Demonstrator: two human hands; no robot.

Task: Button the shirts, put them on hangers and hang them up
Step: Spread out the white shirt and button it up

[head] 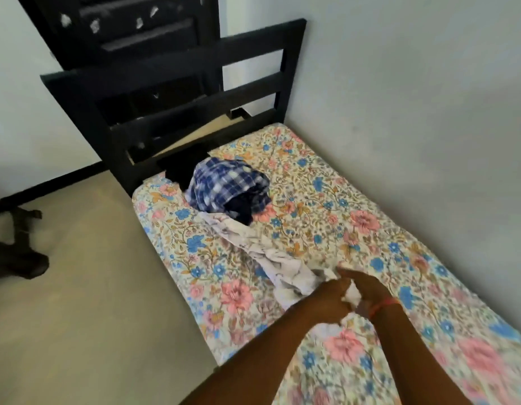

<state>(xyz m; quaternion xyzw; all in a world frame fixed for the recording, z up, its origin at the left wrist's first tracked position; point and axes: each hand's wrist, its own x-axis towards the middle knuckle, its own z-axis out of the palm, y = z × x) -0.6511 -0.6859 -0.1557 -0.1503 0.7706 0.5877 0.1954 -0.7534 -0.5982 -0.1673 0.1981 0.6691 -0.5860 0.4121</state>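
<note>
1. Low in the frame, right of centre, both hands meet on the near end of a white shirt (271,258); the left hand (330,302) has its fingers curled around a bunch of the cloth, and the right hand (363,285), with a red thread at the wrist, pinches the fabric just beside it
2. The hands sit close together, probably because they are working one small spot such as a button and its hole, though blur hides any button
3. The shirt trails away from the hands toward the middle of the frame, lying crumpled on the floral bedsheet (326,200), so the bed serves as the work surface
4. Above centre, a blue checked shirt (227,182) lies heaped with something dark tucked under it, near the black headboard (177,92); it looks set aside to wait its turn
5. No hanger shows anywhere, so the task seems to be at an early stage, with hanging not yet begun
</note>
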